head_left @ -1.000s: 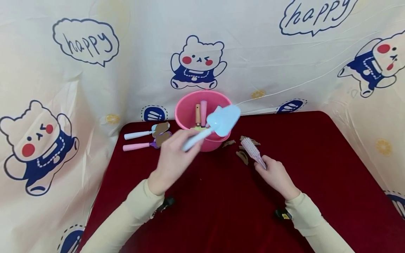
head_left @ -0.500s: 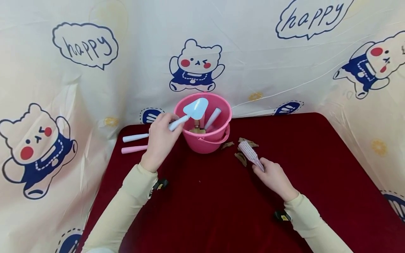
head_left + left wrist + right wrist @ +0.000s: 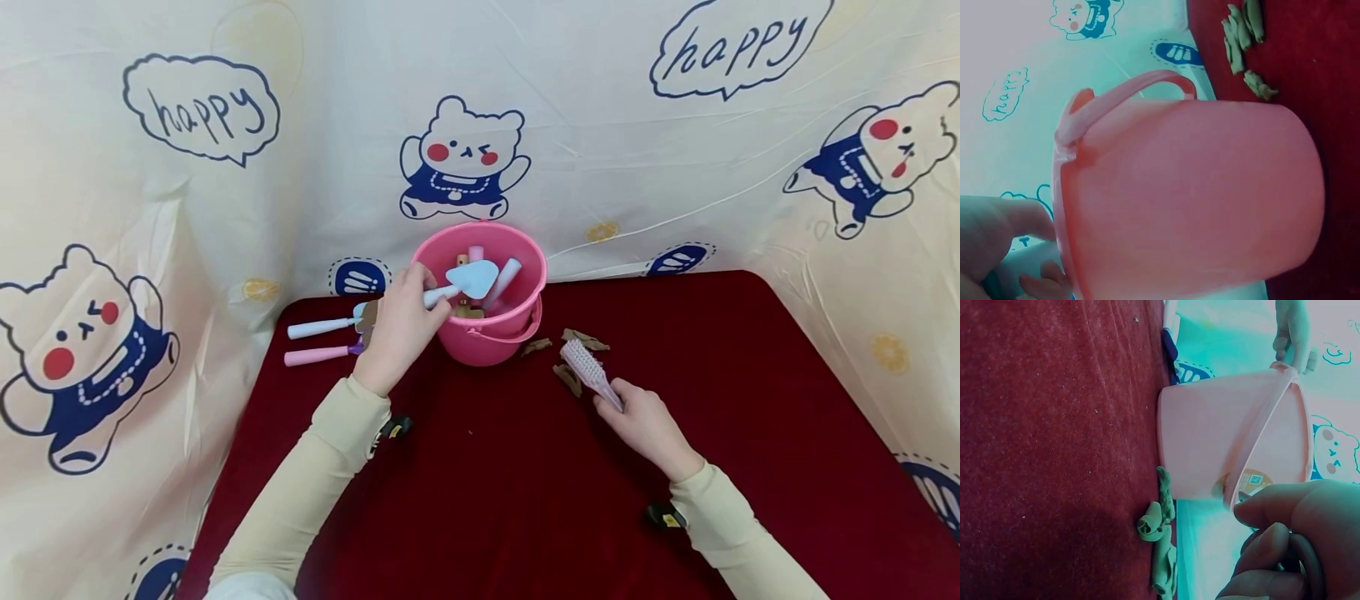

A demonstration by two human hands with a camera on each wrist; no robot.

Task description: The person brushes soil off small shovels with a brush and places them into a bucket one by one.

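Observation:
My left hand (image 3: 401, 325) holds a light blue trowel (image 3: 474, 279) by its handle, with the blade over the mouth of a pink bucket (image 3: 486, 348). In the left wrist view its fingers (image 3: 1032, 219) are at the bucket's rim, and the trowel is mostly hidden. My right hand (image 3: 648, 429) grips the handle of a pale pink bristle brush (image 3: 583, 364) above the table, close to some curled brown dry leaves (image 3: 567, 380). Inside the bucket stand a pale blue handle (image 3: 505, 279), a pink one and a wooden one.
Left of the bucket lie a light blue-handled tool (image 3: 322, 327) and a pink-handled tool (image 3: 318, 356), their brown-covered ends partly behind my left hand. A dark red cloth (image 3: 510, 500) covers the table. Printed fabric (image 3: 600, 125) hangs behind it.
My left hand has swung the trowel left, away from the bucket's front, and its blade now sits lower over the opening. The right hand with the brush has barely shifted.

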